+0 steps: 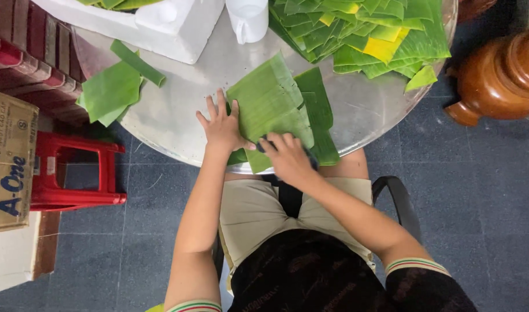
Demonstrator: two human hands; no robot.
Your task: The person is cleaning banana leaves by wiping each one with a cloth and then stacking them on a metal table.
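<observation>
Green banana leaf (pixel 271 107) lies on the round metal table (pixel 177 110), its near edge under both hands: left hand (pixel 221 128) at 9 o'clock, fingers spread flat; right hand (pixel 288 156) at 6 o'clock, fingers curled around a dark object, leaf stack (pixel 362 32) at 1 o'clock

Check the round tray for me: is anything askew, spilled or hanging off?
Nothing spilled. The cut leaf stack at the tray's left rim overhangs the edge, and the folded leaf under the left hand and right hand juts past the near rim.
</observation>
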